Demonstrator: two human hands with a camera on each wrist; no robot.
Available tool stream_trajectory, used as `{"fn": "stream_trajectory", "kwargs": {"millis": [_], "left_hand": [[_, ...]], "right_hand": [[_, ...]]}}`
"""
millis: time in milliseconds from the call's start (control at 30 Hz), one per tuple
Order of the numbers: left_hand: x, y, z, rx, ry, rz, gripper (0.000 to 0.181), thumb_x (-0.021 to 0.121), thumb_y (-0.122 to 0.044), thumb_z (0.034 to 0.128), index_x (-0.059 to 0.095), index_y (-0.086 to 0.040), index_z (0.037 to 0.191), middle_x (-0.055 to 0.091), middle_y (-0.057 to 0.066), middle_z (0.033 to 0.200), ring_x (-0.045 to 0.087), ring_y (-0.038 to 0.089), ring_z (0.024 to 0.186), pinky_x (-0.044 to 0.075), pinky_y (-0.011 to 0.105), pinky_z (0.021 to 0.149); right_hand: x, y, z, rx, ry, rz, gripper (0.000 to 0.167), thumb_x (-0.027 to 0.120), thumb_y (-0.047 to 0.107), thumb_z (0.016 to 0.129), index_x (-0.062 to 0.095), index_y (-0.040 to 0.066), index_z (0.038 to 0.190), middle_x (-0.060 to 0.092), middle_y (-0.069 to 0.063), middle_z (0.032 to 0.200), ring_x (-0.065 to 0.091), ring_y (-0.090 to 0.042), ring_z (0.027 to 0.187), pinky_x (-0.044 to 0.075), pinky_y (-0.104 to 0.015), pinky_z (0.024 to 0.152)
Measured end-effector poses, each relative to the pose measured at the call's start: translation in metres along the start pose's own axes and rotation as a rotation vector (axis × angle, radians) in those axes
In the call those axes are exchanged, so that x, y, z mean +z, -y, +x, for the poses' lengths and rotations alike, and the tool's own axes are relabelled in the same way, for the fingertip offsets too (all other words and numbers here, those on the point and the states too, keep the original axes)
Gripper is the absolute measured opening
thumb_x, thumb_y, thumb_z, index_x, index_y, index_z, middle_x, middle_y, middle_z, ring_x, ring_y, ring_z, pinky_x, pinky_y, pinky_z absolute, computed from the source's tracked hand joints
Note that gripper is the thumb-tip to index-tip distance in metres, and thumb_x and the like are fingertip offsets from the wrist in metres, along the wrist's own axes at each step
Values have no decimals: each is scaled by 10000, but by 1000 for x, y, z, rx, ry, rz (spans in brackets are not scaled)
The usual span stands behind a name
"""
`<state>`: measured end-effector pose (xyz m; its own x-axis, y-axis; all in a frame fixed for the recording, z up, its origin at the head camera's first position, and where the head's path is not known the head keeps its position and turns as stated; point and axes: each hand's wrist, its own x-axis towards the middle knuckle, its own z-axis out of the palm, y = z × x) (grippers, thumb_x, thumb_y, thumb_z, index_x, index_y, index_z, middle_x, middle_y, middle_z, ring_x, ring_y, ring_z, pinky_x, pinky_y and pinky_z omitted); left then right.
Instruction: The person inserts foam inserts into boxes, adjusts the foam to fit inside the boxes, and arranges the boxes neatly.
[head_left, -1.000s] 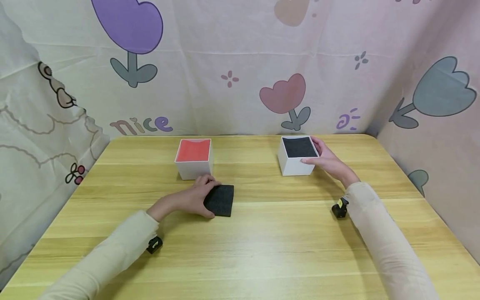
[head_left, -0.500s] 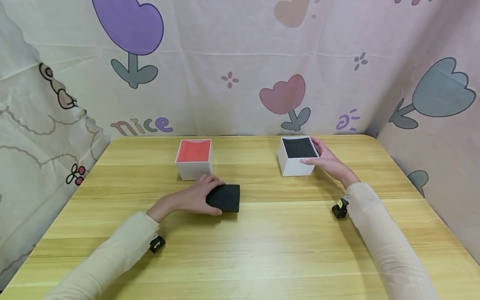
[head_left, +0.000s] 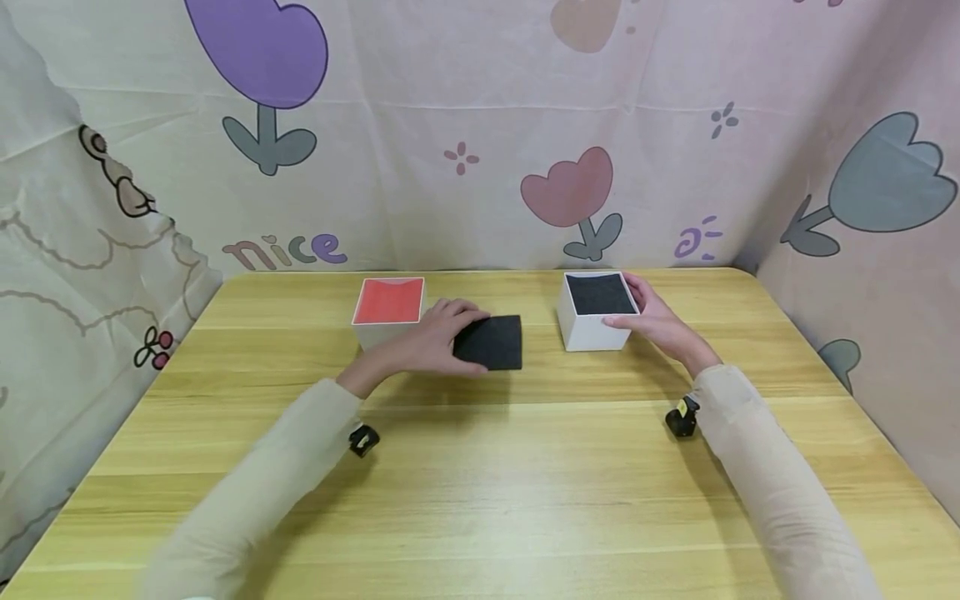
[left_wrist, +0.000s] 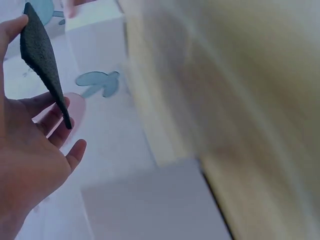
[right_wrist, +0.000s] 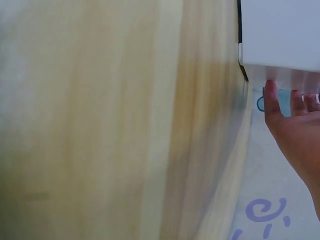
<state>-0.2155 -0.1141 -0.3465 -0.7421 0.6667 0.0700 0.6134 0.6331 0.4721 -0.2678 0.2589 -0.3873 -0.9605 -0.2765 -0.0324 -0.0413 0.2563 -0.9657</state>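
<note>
My left hand (head_left: 438, 337) pinches a thin black square sheet (head_left: 498, 343) by its left side, thumb at the front edge, fingers at the back. The sheet is off the table, between two white boxes; in the left wrist view the sheet (left_wrist: 42, 55) appears nearly edge-on, with a rough, foam-like face. On the right, a white box (head_left: 587, 333) has a black top surface (head_left: 600, 294) inside its rim. My right hand (head_left: 660, 322) grips that box at its right side, thumb on the front; the right wrist view shows fingertips (right_wrist: 270, 90) against its wall.
A second white box (head_left: 371, 335) with a red top surface (head_left: 388, 300) stands at the back left, partly behind my left hand. Both boxes are on the wooden table (head_left: 480, 492), near its back edge. A printed cloth (head_left: 435, 67) hangs behind. Small black cameras (head_left: 363, 439) sit at both wrists.
My left hand has lifted the black sheet off the table and carried it back and to the right, past the red-topped box. The right hand and its box stay in place.
</note>
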Motion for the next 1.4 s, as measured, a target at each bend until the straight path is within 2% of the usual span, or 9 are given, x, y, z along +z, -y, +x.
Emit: {"fn": "stream_trajectory", "kwargs": {"millis": [100, 233, 333, 467, 600, 833, 967, 1167, 1400], "left_hand": [[-2, -10, 24, 11, -12, 1, 831, 781, -417, 766, 444, -61, 1437, 407, 128, 1405, 319, 310, 1257, 310, 491, 1001], [-4, -22, 58, 26, -24, 59, 846, 755, -471, 778, 426, -94, 1460, 392, 114, 1446, 300, 304, 1310, 248, 495, 1048], [-5, -29, 81, 9, -22, 98, 850, 723, -515, 788, 409, -124, 1474, 384, 95, 1460, 304, 279, 1325, 232, 480, 1069], [-6, -35, 105, -37, -4, 93, 846, 687, -544, 803, 392, -138, 1484, 376, 74, 1458, 311, 244, 1313, 243, 450, 1069], [-4, -42, 124, -75, 18, 87, 823, 658, -566, 814, 394, -167, 1484, 361, 52, 1469, 285, 230, 1308, 233, 441, 1065], [9, -56, 147, -76, 45, 163, 825, 631, -590, 823, 383, -174, 1491, 363, 42, 1456, 267, 230, 1312, 194, 451, 1075], [20, -60, 157, -90, 53, 199, 846, 629, -583, 831, 346, -164, 1509, 346, 42, 1471, 262, 224, 1327, 197, 429, 1078], [29, -65, 164, -90, 43, 221, 843, 632, -558, 854, 325, -136, 1516, 316, 38, 1511, 254, 224, 1348, 196, 418, 1086], [35, -68, 168, -138, 56, 209, 837, 595, -594, 869, 333, -127, 1513, 296, 44, 1538, 210, 227, 1389, 181, 433, 1108]], "right_hand": [[-1, -1, 0, -3, -2, 6, 948, 672, -21, 855, 19, 41, 1539, 129, -167, 1582, 176, -273, 1416, 171, -412, 1146], [-2, -1, 0, -6, -6, 11, 937, 671, -21, 855, 33, 41, 1538, 143, -169, 1578, 187, -274, 1411, 177, -409, 1145], [-1, -1, 0, -12, -4, 14, 931, 668, -24, 855, 39, 43, 1538, 152, -180, 1572, 193, -287, 1408, 188, -410, 1142], [-1, -1, 0, -12, -2, 14, 934, 667, -19, 856, 33, 46, 1539, 145, -183, 1573, 180, -289, 1415, 181, -412, 1143], [-3, -1, 0, 1, -3, 1, 943, 672, -2, 862, 21, 52, 1542, 101, -162, 1589, 131, -269, 1437, 146, -416, 1151], [-3, -1, 0, 2, -2, 1, 944, 668, -11, 860, 21, 55, 1544, 85, -148, 1594, 121, -272, 1441, 139, -424, 1152], [-2, -2, 0, 9, 8, 17, 950, 664, -27, 860, 10, 57, 1544, 90, -152, 1592, 133, -278, 1437, 152, -431, 1148], [0, -4, 1, 3, 21, 6, 934, 668, -1, 870, 17, 41, 1538, 130, -185, 1568, 134, -289, 1429, 149, -450, 1145], [1, 6, -3, 25, 26, 8, 955, 657, -3, 859, -13, 35, 1538, 84, -199, 1577, 114, -307, 1431, 143, -468, 1144]]}}
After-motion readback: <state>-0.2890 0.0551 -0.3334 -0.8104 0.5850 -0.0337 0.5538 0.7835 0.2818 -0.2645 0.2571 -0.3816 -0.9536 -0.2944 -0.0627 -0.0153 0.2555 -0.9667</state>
